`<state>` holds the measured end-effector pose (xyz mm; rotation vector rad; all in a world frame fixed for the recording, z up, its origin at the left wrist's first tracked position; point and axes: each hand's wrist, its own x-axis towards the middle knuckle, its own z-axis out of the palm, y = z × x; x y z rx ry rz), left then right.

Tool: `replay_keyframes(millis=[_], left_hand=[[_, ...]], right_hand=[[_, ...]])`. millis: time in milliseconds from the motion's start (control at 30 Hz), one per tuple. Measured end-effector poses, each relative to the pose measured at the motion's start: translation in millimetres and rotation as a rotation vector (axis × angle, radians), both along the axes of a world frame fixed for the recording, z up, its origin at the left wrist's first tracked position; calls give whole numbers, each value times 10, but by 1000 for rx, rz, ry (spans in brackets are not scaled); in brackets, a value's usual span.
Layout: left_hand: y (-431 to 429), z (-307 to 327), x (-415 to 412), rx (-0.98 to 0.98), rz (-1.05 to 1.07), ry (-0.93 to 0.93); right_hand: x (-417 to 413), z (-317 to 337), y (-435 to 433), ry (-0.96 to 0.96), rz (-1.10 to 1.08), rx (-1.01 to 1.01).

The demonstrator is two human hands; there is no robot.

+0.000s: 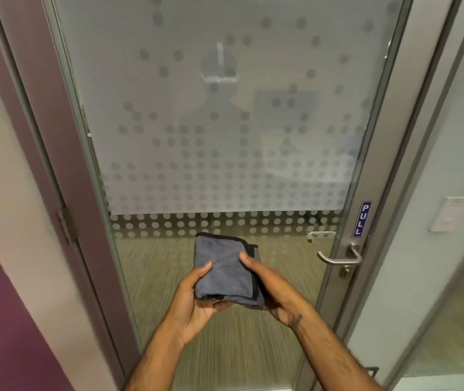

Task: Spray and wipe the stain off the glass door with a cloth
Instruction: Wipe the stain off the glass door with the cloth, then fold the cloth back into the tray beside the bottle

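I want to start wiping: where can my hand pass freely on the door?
Free: the frosted dotted glass, between the hinge-side frame and the latch stile. Crowded: lower right, around the lever handle and PULL sticker. Both hands hold the folded cloth.

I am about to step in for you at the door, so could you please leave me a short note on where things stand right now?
Left hand: gripping the folded grey cloth from below and its left side.
Right hand: gripping the cloth's right, black-trimmed edge, thumb on top.
The cloth is held in front of the frosted, dotted glass door, not touching it; the door looks shut, its lever handle at right under the PULL sign.
No spray bottle in view, and no stain I can pick out.
Left: spray, then wipe.
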<state>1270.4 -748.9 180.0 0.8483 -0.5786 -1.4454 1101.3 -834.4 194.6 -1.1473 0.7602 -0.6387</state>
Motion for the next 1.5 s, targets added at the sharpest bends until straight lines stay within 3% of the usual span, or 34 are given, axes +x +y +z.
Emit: replay_keyframes(millis=[300,500,733,1100,1500], left_hand=[[-125,-89,-289,161,-39,-382],[-348,-183,-548,183,-81,-453],[-609,-358,-1126,154,-313,-503],[-323,-496,-3163,72,-784,-563],[1312,-493,-5738,-58,-1253,-596]], right_hand=[[-363,-175,157,77,-372,-46],[-646,-234,286,172,-565,-70],[-1255,-358,538,189,-784,-45],[-2920,-513,1649,234,-1272,56],[-4870,-580,3742,211,-1726,140]])
